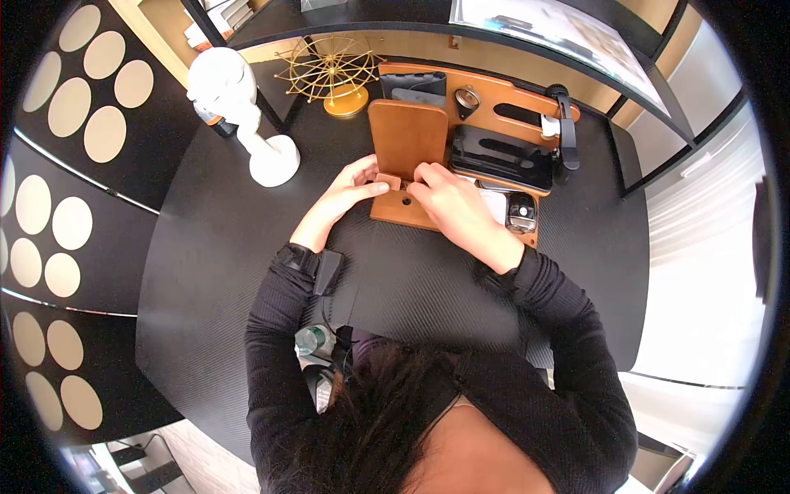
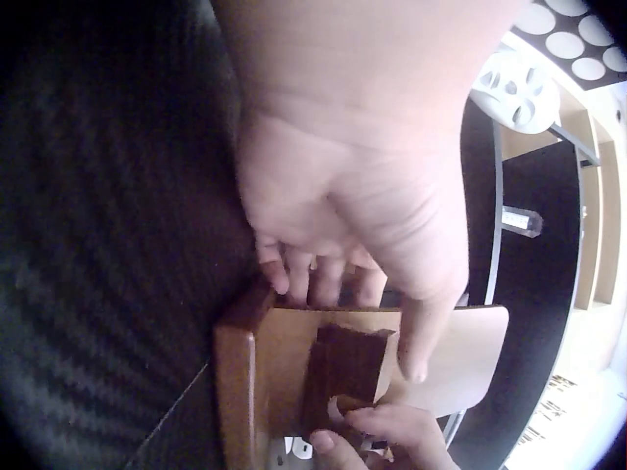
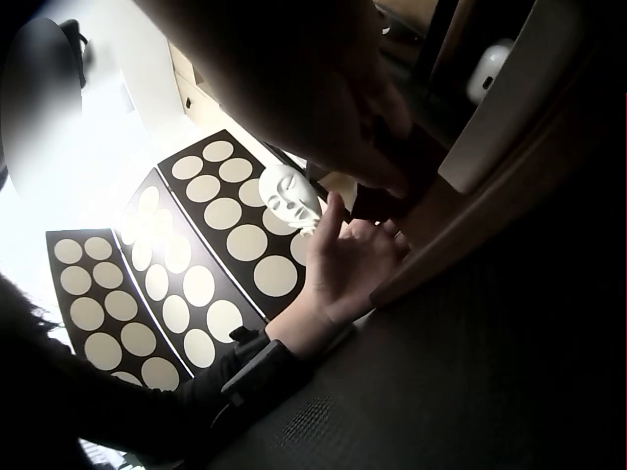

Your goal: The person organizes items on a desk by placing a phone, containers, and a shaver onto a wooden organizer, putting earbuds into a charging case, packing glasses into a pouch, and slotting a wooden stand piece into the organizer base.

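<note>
A brown wooden desk organizer (image 1: 409, 140) with an upright panel stands in front of the person. The left hand (image 1: 347, 198) holds its left side, fingers behind the panel's edge and thumb straight along the front. Beside that thumb a small wooden block (image 2: 358, 362) sticks out as a ledge at the panel's foot. The right hand (image 1: 457, 202) is at the ledge; its thumb and finger pinch a small curved strip (image 2: 338, 409), whose kind I cannot tell. Close below the right fingers, a hole shows in the organizer's base.
A black phone (image 1: 502, 156), a watch (image 1: 522, 212) and white earbuds (image 3: 488, 70) sit on the organizer. Headphones (image 1: 566, 128) hang at its right end. To the left stand a white head sculpture (image 1: 274, 160) and a gold wire wheel (image 1: 346, 100). A monitor (image 1: 568, 41) overhangs the back.
</note>
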Available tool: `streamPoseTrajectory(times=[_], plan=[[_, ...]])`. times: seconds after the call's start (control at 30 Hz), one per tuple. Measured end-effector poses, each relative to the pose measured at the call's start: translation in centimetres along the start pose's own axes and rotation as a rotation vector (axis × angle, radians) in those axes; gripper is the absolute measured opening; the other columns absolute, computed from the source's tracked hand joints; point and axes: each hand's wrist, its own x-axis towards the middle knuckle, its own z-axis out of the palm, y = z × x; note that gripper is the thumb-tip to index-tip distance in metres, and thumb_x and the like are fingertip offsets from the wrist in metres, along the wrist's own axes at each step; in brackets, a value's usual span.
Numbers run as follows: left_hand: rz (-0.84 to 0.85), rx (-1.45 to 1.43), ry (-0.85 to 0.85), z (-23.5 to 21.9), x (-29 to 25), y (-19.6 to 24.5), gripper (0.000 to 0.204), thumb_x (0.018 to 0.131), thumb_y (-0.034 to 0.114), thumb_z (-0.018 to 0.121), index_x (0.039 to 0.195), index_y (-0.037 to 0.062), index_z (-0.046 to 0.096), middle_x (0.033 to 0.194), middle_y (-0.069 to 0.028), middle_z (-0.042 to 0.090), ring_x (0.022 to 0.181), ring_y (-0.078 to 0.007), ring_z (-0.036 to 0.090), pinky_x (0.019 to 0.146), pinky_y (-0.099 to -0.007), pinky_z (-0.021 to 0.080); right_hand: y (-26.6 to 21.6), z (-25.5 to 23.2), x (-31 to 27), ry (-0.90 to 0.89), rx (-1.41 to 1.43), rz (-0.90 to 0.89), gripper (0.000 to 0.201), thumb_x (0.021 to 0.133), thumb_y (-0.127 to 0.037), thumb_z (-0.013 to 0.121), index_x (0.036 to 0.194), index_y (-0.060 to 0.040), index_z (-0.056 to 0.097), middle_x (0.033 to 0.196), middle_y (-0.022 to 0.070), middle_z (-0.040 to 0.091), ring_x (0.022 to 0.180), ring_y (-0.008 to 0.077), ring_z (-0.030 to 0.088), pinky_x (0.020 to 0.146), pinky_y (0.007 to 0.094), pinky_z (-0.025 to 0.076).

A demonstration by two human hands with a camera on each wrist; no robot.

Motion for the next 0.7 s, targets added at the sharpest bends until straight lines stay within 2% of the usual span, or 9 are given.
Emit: streamPoseTrajectory(times=[0.27, 0.37, 0.5, 0.57, 0.7], plan=[[0.024, 0.014, 0.009, 0.4, 0.1, 0.1, 0.063, 0.081, 0.009, 0.077, 0.136, 0.0001, 0.049, 0.131, -0.0084, 0.058, 0.121, -0.0177, 0.052, 0.107, -0.0339, 0.038, 0.3, 0.3, 0.1, -0.048, -0.045, -0.029, 0.020, 0.074, -0.003, 0.062, 0.093, 0.0019, 0.063, 0.093, 0.0085, 0.054, 0.091, 0.0241, 0.058, 0.069, 0.0334, 0.054], [0.065, 0.040, -0.015, 0.2, 0.3, 0.1, 0.064, 0.080, 0.009, 0.078, 0.136, 0.0003, 0.049, 0.130, -0.0081, 0.059, 0.120, -0.0171, 0.052, 0.106, -0.0337, 0.039, 0.2, -0.5, -0.6, -0.045, -0.037, -0.093, 0.036, 0.071, -0.002, 0.064, 0.107, 0.0020, 0.066, 0.098, 0.0094, 0.057, 0.091, 0.0239, 0.059, 0.071, 0.0325, 0.055], [0.106, 0.061, -0.041, -0.1, 0.5, -0.7, 0.066, 0.077, 0.008, 0.080, 0.135, 0.0003, 0.049, 0.126, -0.0072, 0.060, 0.113, -0.0156, 0.054, 0.101, -0.0328, 0.041, 0.1, -0.7, -0.6, -0.057, -0.019, -0.093, 0.034, 0.071, 0.000, 0.064, 0.105, 0.0013, 0.066, 0.097, 0.0089, 0.058, 0.091, 0.0239, 0.059, 0.070, 0.0330, 0.055], [0.096, 0.077, -0.033, 0.0, 0.5, -0.7, 0.066, 0.077, 0.007, 0.080, 0.135, 0.0006, 0.050, 0.124, -0.0065, 0.061, 0.111, -0.0150, 0.054, 0.099, -0.0321, 0.042, 0.2, -0.4, -0.5, -0.054, -0.031, -0.093, 0.023, 0.073, -0.006, 0.062, 0.095, -0.0005, 0.064, 0.089, 0.0074, 0.056, 0.090, 0.0229, 0.058, 0.068, 0.0327, 0.054], [0.099, 0.068, 0.001, 0.4, 0.4, -0.3, 0.063, 0.077, 0.005, 0.079, 0.133, 0.0019, 0.052, 0.119, -0.0045, 0.063, 0.104, -0.0131, 0.055, 0.093, -0.0291, 0.043, 0.5, 0.0, -0.5, -0.015, 0.003, -0.048, 0.022, 0.072, -0.005, 0.062, 0.093, -0.0033, 0.064, 0.088, 0.0064, 0.056, 0.089, 0.0230, 0.058, 0.067, 0.0337, 0.054]])
